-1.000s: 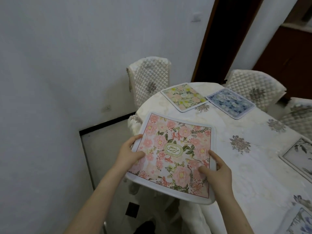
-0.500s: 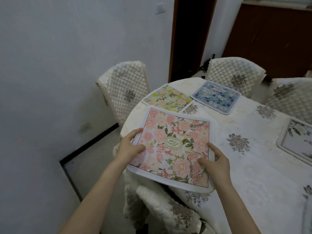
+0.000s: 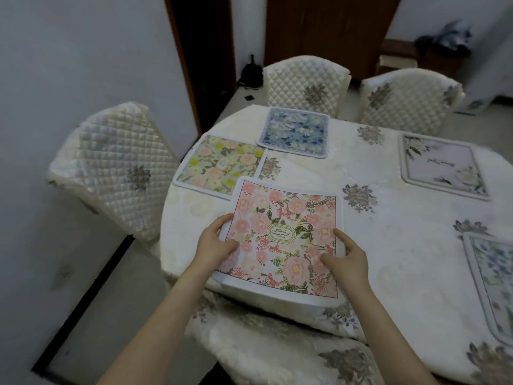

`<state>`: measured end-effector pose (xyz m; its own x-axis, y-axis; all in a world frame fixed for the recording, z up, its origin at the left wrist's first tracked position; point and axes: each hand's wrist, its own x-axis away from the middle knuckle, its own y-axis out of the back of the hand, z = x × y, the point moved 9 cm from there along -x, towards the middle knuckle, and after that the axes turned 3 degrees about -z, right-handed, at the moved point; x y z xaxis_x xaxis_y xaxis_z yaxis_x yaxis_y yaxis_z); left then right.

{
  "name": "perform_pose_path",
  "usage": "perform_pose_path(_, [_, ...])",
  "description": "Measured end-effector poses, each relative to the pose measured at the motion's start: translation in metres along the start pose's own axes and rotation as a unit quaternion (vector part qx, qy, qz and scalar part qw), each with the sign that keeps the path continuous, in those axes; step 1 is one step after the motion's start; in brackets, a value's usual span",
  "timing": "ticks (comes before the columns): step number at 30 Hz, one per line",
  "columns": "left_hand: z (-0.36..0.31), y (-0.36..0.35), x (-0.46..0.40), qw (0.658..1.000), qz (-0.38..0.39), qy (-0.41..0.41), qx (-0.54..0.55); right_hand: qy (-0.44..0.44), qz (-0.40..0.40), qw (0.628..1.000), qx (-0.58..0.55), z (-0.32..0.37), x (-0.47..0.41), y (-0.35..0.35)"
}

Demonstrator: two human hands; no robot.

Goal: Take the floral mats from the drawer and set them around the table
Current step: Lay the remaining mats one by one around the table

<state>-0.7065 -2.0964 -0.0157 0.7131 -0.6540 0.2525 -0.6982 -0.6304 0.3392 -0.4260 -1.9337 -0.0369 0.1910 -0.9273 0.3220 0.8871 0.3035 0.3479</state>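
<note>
A pink floral mat [image 3: 286, 234] is over the near edge of the round table [image 3: 402, 251], its far corner overlapping a yellow-green floral mat [image 3: 219, 163]. My left hand [image 3: 215, 244] grips its left edge, thumb on top. My right hand [image 3: 347, 258] grips its right edge the same way. Whether the mat lies flat on the cloth or hovers just above it, I cannot tell. A blue floral mat [image 3: 294, 132] lies at the far edge, a pale grey one [image 3: 441, 165] at the right, and another blue-grey one [image 3: 491, 284] at the right border.
Quilted cream chairs stand around the table: one at the left [image 3: 116, 168], two at the far side [image 3: 306, 84] [image 3: 408, 98], one just below me [image 3: 277, 348]. A white wall is close on the left. A dark doorway [image 3: 205, 51] is behind.
The view has swung right and the table now fills it. The pink mat, held in both hands, has moved further in over the table, up against the yellow-green mat.
</note>
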Motion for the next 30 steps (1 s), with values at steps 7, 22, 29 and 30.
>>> perform_pose_path(7, [0.035, -0.026, -0.045, 0.991, 0.102, -0.011, -0.080, -0.068, -0.078, 0.995, 0.011, -0.028, 0.010, -0.011])
perform_pose_path(22, [0.093, -0.055, -0.052, 0.985, 0.110, -0.012, -0.133, -0.043, -0.080, 0.992, 0.089, -0.062, -0.007, -0.028])
perform_pose_path(29, [0.103, -0.068, -0.062, 0.941, 0.132, -0.075, -0.303, -0.006, -0.064, 0.982, 0.178, -0.083, -0.020, -0.032])
perform_pose_path(30, [0.104, -0.069, -0.060, 0.928, 0.134, -0.088, -0.336, 0.004, -0.057, 0.977, 0.205, -0.088, -0.022, -0.034])
